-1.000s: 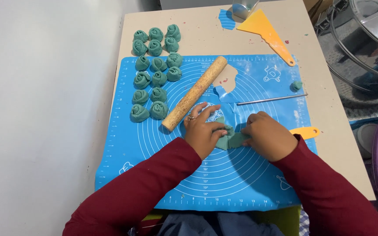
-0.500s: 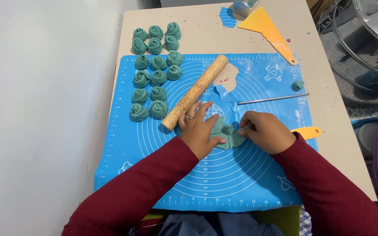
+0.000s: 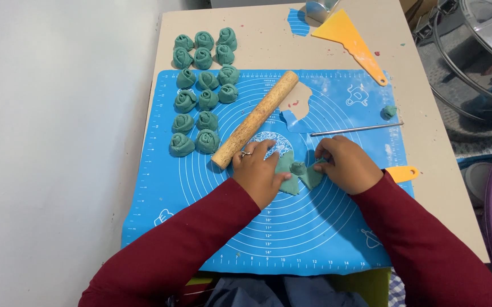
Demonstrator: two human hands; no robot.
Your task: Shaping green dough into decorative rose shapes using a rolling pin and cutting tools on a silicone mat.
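Head view: both hands press soft green dough (image 3: 298, 173) flat on the blue mat (image 3: 325, 239); left hand (image 3: 259, 170) spread open over its edge, right hand (image 3: 345, 164) pinching it, a small rolled bud between the grips

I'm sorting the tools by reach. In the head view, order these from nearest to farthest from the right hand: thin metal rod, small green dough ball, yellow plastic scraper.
1. Thin metal rod, just beyond the right hand.
2. Small green dough ball, farther, toward the right.
3. Yellow plastic scraper, at the table's far edge.
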